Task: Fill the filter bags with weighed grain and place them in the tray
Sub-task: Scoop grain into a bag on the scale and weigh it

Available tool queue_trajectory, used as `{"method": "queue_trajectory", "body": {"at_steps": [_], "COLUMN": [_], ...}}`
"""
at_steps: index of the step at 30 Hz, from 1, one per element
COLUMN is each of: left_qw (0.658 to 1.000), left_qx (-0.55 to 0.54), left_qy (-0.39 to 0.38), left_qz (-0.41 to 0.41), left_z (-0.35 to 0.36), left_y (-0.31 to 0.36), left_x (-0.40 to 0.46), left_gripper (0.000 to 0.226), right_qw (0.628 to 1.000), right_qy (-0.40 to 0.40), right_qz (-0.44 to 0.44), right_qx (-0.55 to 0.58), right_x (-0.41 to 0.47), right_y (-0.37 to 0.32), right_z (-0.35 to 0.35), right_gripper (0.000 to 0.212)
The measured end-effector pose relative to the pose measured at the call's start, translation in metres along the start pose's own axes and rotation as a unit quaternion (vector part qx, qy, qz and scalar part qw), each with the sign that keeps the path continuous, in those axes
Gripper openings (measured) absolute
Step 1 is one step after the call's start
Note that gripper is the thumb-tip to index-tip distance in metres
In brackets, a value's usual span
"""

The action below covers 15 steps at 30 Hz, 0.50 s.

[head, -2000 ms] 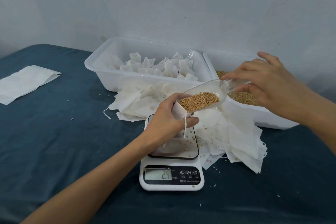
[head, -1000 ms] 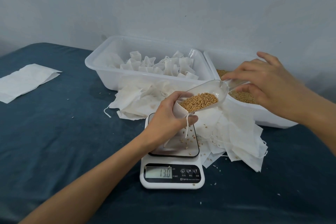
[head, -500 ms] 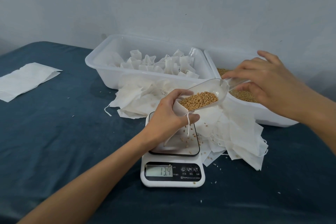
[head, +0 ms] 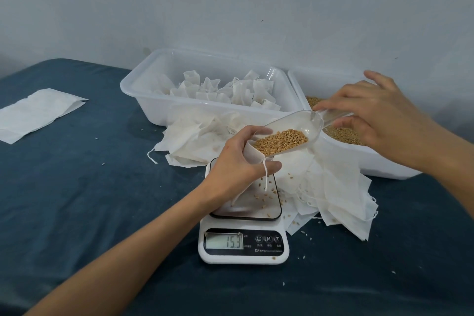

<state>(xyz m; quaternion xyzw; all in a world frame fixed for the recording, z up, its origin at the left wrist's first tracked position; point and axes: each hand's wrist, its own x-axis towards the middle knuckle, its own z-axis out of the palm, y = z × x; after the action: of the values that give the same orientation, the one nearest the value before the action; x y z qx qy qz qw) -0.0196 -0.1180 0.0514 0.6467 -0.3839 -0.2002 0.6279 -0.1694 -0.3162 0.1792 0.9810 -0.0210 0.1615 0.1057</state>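
Scale (head: pixel 243 245) display reading 15.3, left hand (head: pixel 237 161) gripping filter bag (head: pixel 252 152)

The left hand (head: pixel 237 161) reaches in from the lower left on a bare forearm that runs diagonally up across the view. Its fingers curl, with the thumb on the near side and the index finger arched over the far side, pinching the open mouth of a filter bag (head: pixel 252 154). The right hand (head: pixel 372 115) comes in from the right edge, wrist bent and palm facing down. Its thumb and fingertips pinch the handle of a clear scoop (head: pixel 295 131), while the little finger is lifted and spread above the others.
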Motion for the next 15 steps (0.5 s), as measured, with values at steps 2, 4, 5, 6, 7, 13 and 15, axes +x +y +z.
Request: {"method": "queue_trajectory", "body": {"at_steps": [2, 4, 5, 6, 7, 13, 15], "left_qw": [1.0, 1.0, 1.0, 1.0, 1.0, 1.0, 1.0], "left_qx": [-0.002, 0.004, 0.006, 0.007, 0.008, 0.004, -0.01], "left_qy": [0.0, 0.001, 0.001, 0.0, 0.001, -0.003, -0.012], "left_qz": [0.0, 0.003, 0.004, 0.004, 0.004, 0.002, 0.0], "left_z": [-0.0001, -0.0002, -0.0003, -0.0003, -0.0003, -0.0001, -0.0008], "left_y": [0.0006, 0.0012, 0.0014, 0.0016, 0.0016, 0.0023, 0.0016], "left_x": [0.0, -0.0004, -0.0006, -0.0005, -0.0007, -0.0009, -0.0009], "left_gripper": [0.055, 0.055, 0.055, 0.055, 0.055, 0.057, 0.057], "right_qw": [1.0, 1.0, 1.0, 1.0, 1.0, 1.0, 1.0], "right_qy": [0.0, 0.001, 0.002, 0.002, 0.003, 0.003, 0.002], "right_qz": [-0.001, -0.002, -0.002, -0.002, -0.002, 0.0, 0.002], "right_qx": [0.0, -0.002, -0.002, -0.002, -0.001, 0.004, 0.006], "right_x": [-0.0002, 0.0003, 0.0006, 0.0009, 0.0011, 0.0008, 0.0009], "right_y": [0.0004, 0.0007, 0.0008, 0.0008, 0.0007, 0.0014, 0.0019], "right_z": [0.0004, 0.0003, 0.0002, 0.0003, 0.0004, 0.0003, 0.0002], "right_gripper": [0.041, 0.04, 0.04, 0.04, 0.04, 0.043, 0.043]}}
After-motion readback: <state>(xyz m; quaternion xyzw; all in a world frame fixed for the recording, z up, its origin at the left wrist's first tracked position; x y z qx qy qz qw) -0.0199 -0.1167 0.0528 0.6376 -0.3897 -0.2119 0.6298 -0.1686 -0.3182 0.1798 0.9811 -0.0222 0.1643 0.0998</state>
